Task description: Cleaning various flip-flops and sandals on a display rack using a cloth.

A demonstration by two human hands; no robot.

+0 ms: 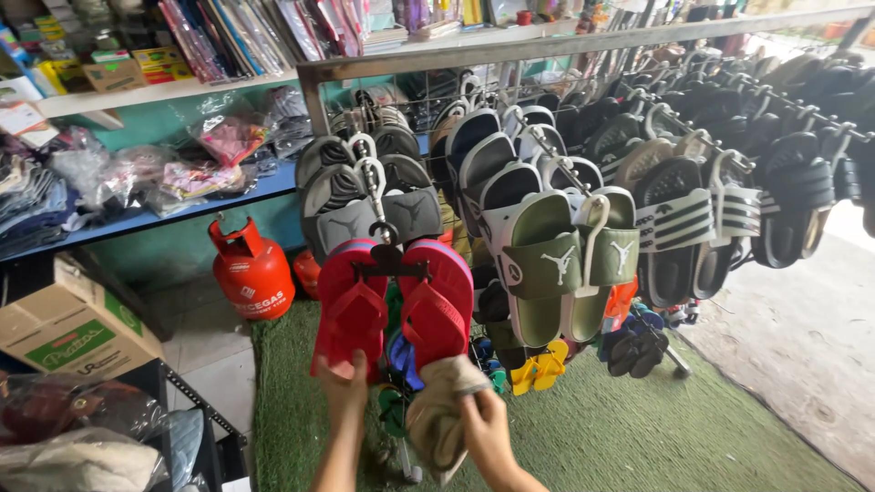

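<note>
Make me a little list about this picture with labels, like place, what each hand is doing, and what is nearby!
Place: a shop with a rack of hanging footwear
Left hand: holds the bottom of the red flip-flops
Right hand: presses a beige cloth against the red flip-flops
Beside them: green slides on the same rack
Further right: black and white striped slides
Floor: green turf mat
Left side: red gas cylinder, cardboard box

Your path right is blocked by packed slides (556, 264); left opens toward gas cylinder (252, 271); below rack probably cluttered.
</note>
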